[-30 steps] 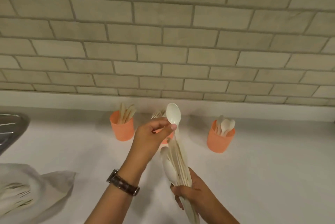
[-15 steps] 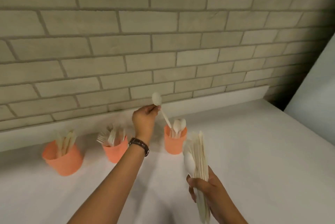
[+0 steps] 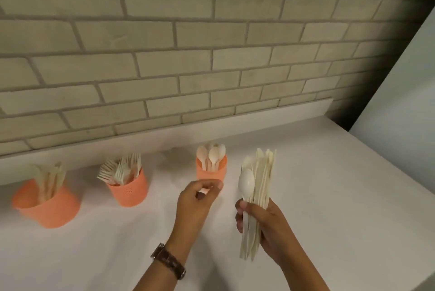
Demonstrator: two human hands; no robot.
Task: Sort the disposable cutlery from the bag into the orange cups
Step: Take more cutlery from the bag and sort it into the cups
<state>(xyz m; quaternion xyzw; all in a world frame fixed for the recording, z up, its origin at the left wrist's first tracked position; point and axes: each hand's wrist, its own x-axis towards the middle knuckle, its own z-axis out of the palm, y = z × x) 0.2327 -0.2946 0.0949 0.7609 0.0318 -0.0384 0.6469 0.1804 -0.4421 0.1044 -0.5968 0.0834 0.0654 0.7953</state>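
Holding: right hand (image 3: 263, 222), fingers clamped on one cutlery bundle (image 3: 259, 182).
Left hand (image 3: 197, 201): fingers curled, grip unclear.
Cups: three orange; spoon cup (image 3: 211, 171) just beyond left fingers, fork cup (image 3: 128, 190) and third cup (image 3: 47, 206) leftward.

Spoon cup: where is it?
Head view: the spoon cup is rightmost of three, right of the fork cup, just behind the left hand.
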